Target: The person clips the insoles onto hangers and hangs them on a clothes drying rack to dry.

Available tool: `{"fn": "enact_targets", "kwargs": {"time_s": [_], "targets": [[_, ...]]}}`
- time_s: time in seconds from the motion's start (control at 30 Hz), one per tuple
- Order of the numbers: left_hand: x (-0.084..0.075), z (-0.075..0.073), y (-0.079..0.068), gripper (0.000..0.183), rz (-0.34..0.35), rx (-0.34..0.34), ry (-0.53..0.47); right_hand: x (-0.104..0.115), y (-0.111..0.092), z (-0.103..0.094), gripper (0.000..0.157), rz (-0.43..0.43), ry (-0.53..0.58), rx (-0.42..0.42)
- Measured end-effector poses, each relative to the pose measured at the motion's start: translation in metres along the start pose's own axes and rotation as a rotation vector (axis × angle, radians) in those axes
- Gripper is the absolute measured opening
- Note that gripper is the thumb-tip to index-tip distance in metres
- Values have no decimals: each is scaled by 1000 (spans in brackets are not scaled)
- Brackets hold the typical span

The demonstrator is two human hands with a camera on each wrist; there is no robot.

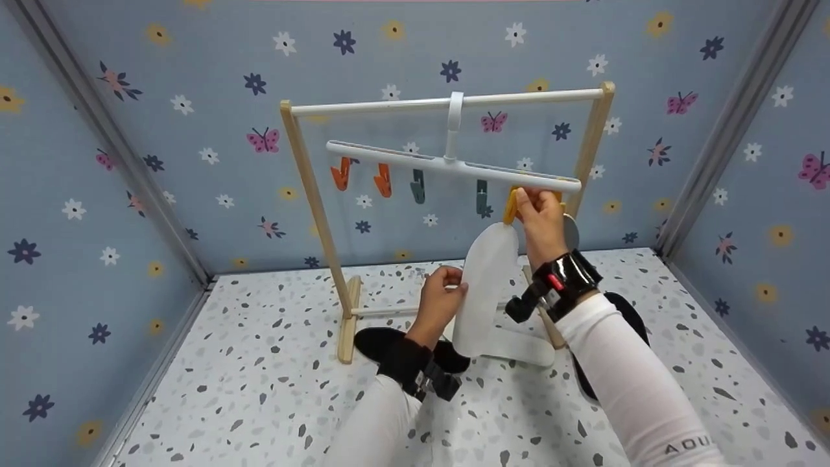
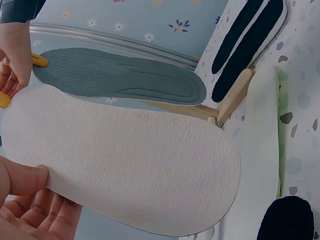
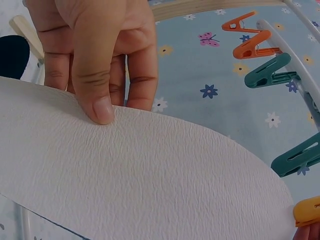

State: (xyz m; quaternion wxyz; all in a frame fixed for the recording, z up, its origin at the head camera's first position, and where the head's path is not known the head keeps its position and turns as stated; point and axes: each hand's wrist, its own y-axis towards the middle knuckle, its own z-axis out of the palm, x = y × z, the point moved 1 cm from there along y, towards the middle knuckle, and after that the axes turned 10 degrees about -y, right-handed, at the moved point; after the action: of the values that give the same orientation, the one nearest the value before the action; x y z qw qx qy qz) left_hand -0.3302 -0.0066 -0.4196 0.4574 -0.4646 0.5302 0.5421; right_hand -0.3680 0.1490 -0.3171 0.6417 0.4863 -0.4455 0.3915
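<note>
A white insole [image 1: 486, 292] is held upright below the right end of the white hanger [image 1: 402, 155]. My left hand [image 1: 444, 301] pinches its long edge between thumb and fingers, the thumb [image 3: 102, 107] lying on the white face. At the insole's top end, my right hand [image 1: 545, 224] grips a yellow clothespin [image 1: 511, 206] under the hanger bar. In the right wrist view that clothespin's tip [image 3: 307, 211] meets the insole's end. Behind, a grey-green insole [image 2: 120, 75] hangs from another yellow clothespin [image 2: 39, 60].
Orange clips [image 1: 383, 180] and green clips [image 1: 417, 187] hang along the tilted hanger. It hooks on a wooden rack [image 1: 314, 207] with a white top rod [image 1: 376, 106]. Black insoles [image 1: 376, 342] and another pale insole [image 1: 522, 347] lie on the speckled surface.
</note>
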Motion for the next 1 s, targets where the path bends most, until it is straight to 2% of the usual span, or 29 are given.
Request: {"fn": "enact_targets", "kwargs": {"time_s": [0.33, 0.73, 1.0], "targets": [[-3, 4, 2, 14, -26, -4, -29, 2, 0, -2, 21, 6, -13, 8], [0, 8, 5, 15, -56, -1, -104, 2, 1, 0, 8, 11, 6, -46], [-1, 10, 6, 14, -39, -8, -114, 3, 1, -1, 12, 19, 6, -38]]}}
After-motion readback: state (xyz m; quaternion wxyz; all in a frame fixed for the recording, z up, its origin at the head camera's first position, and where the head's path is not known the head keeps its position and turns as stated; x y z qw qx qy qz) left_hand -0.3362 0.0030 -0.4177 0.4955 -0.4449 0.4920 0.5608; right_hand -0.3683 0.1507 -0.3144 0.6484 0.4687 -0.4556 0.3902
